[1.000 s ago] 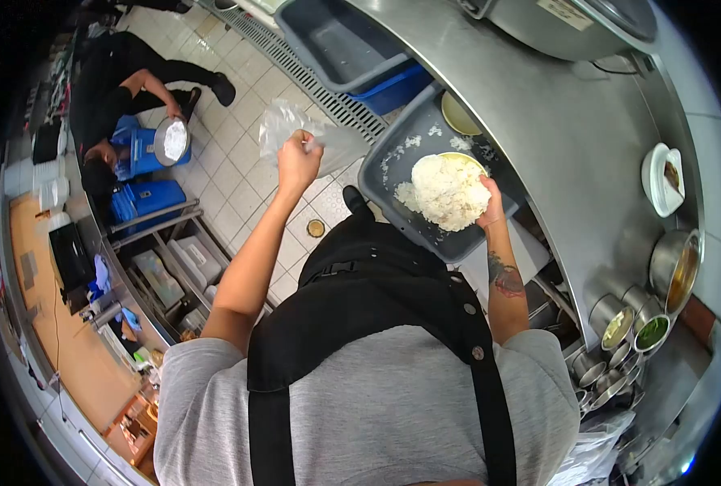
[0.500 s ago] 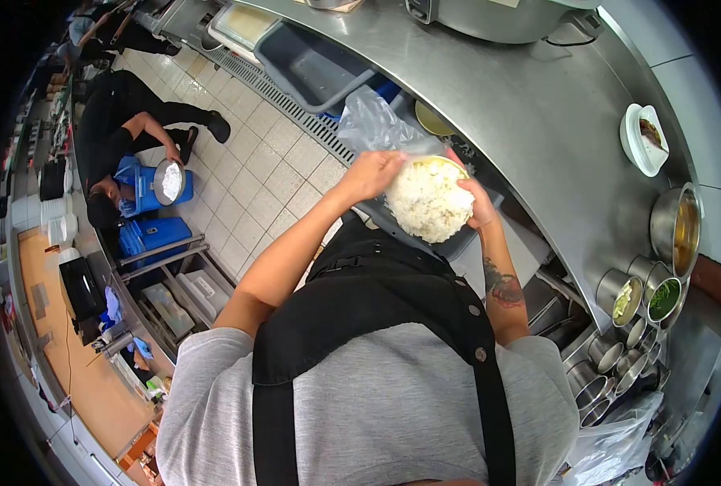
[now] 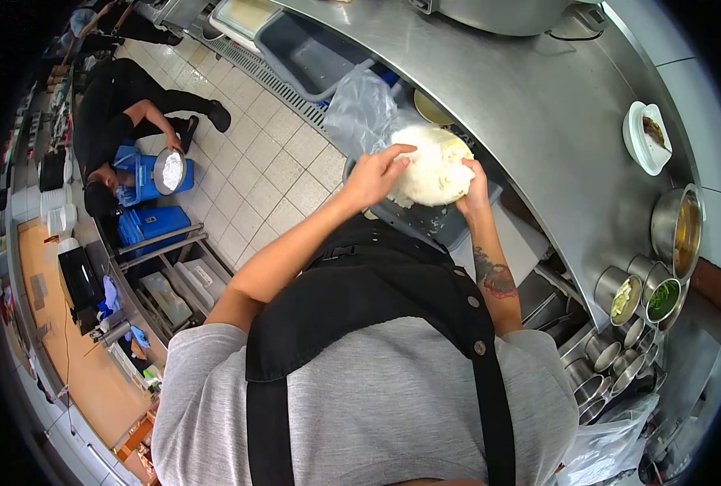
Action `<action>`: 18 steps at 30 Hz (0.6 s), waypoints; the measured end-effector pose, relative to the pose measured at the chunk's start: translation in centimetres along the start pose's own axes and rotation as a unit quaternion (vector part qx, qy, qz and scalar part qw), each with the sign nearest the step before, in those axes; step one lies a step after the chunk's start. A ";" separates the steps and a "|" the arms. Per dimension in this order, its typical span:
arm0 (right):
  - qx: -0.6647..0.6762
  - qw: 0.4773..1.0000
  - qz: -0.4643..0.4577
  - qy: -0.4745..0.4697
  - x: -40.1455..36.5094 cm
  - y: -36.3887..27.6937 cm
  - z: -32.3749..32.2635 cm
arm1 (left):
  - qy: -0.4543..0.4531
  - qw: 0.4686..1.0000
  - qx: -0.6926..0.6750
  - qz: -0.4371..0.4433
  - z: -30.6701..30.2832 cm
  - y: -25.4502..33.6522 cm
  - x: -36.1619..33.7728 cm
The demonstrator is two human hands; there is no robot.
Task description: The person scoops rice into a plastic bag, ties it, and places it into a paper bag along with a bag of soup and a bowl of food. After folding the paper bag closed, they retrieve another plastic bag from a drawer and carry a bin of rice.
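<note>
A round, pale yellow-rimmed bowl of white rice (image 3: 431, 172) is in front of me, tilted and partly blurred by motion. My right hand (image 3: 475, 190) grips its right side, fingers wrapped around the edge. At the left edge of the rice is my left hand (image 3: 379, 176), its thumb and forefinger apart and the fingertips close to or touching the rice; it does not clearly hold anything. Below the bowl sits a dark grey tub (image 3: 415, 219) with loose rice grains in it. A clear plastic bag (image 3: 360, 109) lies just beyond my left hand.
A steel counter (image 3: 490, 89) curves along the right, bearing a large cooker (image 3: 498, 14), a white dish (image 3: 645, 139) and steel pots of food (image 3: 661, 298). An empty grey bin (image 3: 308, 61) stands ahead. At left, a co-worker (image 3: 121, 113) bends over blue bins (image 3: 154, 228), holding a bowl.
The bowl of rice has moved up and away from me and tilted, uncovering the tub with loose grains. My left hand has shifted slightly toward me, its fingers now more spread.
</note>
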State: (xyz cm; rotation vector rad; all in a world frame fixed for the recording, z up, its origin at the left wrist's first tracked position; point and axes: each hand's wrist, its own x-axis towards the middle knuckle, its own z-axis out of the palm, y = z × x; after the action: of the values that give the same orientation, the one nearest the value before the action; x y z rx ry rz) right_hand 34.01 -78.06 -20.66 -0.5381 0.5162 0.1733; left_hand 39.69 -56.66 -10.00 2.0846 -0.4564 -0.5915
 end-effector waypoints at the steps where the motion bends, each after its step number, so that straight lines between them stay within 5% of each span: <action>1: -0.007 0.999 -0.036 0.031 0.7 0.4 0.1 | 0.042 0.999 -0.013 -0.002 1.4 -0.3 -0.7; 3: -0.023 0.989 -0.112 0.092 2.2 1.3 0.4 | 0.070 0.995 -0.066 -0.027 3.8 -0.4 -1.7; 5: -0.204 0.930 -0.237 0.195 2.1 1.5 3.5 | 0.087 0.991 -0.094 -0.036 4.5 -0.2 -1.2; 7: -0.540 0.759 -0.309 0.190 1.0 1.0 6.3 | 0.140 0.985 -0.096 -0.029 4.4 -1.3 0.5; 10: -0.669 0.638 -0.339 0.174 -1.1 0.5 12.3 | 0.250 0.940 -0.209 -0.103 3.9 -2.8 3.0; 12: -0.700 0.601 -0.336 0.188 -0.9 0.3 12.8 | 0.259 0.925 -0.216 -0.172 3.1 -3.0 3.2; 18: -0.709 0.575 -0.352 0.207 -2.7 -2.6 14.3 | 0.276 0.897 -0.308 -0.156 2.1 -2.4 3.8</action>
State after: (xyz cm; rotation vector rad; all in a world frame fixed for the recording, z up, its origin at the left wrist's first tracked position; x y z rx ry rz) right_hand 38.47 -72.79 -7.60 -2.3987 0.4833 -0.4019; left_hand 41.85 -58.80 -13.99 1.6024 0.3677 -0.2448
